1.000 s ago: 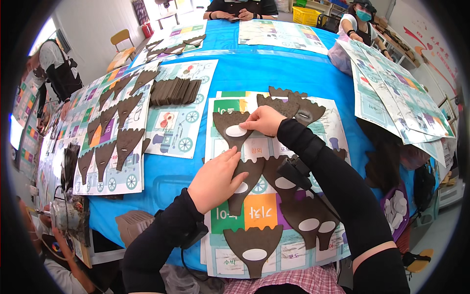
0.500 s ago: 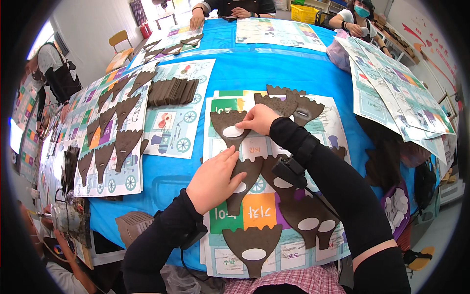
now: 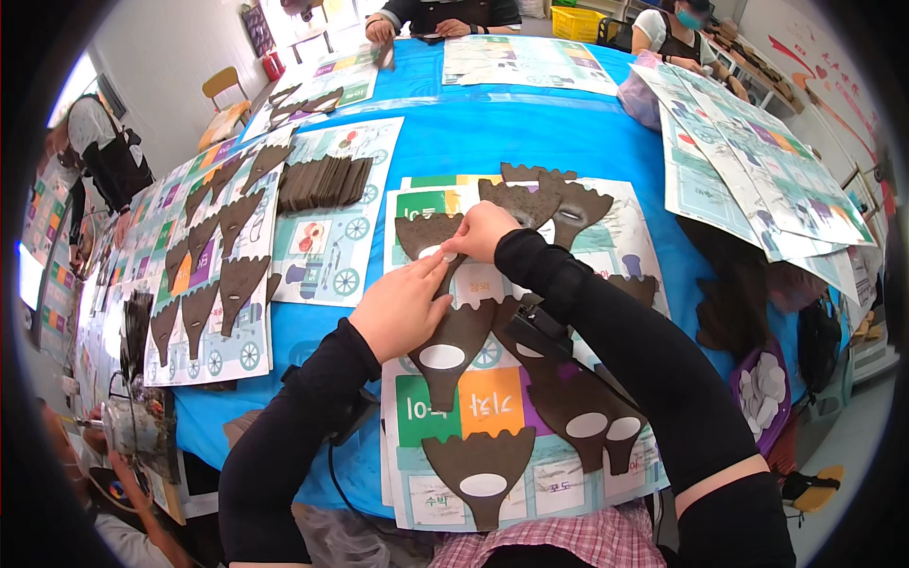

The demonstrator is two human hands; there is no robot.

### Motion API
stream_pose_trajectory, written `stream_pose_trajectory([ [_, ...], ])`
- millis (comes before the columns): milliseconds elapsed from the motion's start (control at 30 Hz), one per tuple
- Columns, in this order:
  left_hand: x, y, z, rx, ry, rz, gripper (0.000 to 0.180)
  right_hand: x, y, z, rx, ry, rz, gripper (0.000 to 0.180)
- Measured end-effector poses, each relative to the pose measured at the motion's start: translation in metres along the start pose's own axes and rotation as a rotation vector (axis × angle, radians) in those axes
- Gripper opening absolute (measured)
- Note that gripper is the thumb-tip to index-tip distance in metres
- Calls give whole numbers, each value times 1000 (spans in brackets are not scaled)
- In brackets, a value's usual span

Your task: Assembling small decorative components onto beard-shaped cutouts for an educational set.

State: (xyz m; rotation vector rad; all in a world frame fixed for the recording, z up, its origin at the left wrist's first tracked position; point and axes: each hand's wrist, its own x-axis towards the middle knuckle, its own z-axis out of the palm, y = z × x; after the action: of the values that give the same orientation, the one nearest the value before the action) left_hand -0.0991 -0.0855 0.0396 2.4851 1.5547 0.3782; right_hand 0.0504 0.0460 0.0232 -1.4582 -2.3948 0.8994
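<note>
Left hand (image 3: 402,308) has shifted up to meet right hand (image 3: 481,230); the hands are now together, fingertips pressing a white oval sticker (image 3: 434,253) onto a brown paper cutout (image 3: 431,234) lying on a printed sheet (image 3: 615,227) on the blue table (image 3: 530,133).

the right hand (image 3: 483,230) and the left hand (image 3: 402,305) lie on top of a brown paper cutout (image 3: 431,237), so most of its white oval sticker (image 3: 432,252) is hidden and you cannot tell if the fingers pinch it or just press on it. the right forearm (image 3: 606,331) covers parts of the brown cutouts under it (image 3: 568,398) and a dark thing beside the sleeve that is too hard to make out. the small white pieces in the purple tray (image 3: 765,390) are too tiny to tell apart, and the person at the far end of the blue table (image 3: 530,142) is cut off by the top edge.
</note>
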Motion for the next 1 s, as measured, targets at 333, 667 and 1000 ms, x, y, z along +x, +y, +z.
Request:
stream_pose_trajectory([
  [333, 6, 8, -17, 113, -42, -52, 37, -40, -10, -16, 22, 337, -760, 29],
  [667, 41, 28, -10, 143, -161, -156, 29, -53, 20, -31, 203, 265, -582, 39],
  [1000, 31, 6, -12, 84, -103, -148, 46, -321, 113, -183, -62, -174, -178, 16],
])
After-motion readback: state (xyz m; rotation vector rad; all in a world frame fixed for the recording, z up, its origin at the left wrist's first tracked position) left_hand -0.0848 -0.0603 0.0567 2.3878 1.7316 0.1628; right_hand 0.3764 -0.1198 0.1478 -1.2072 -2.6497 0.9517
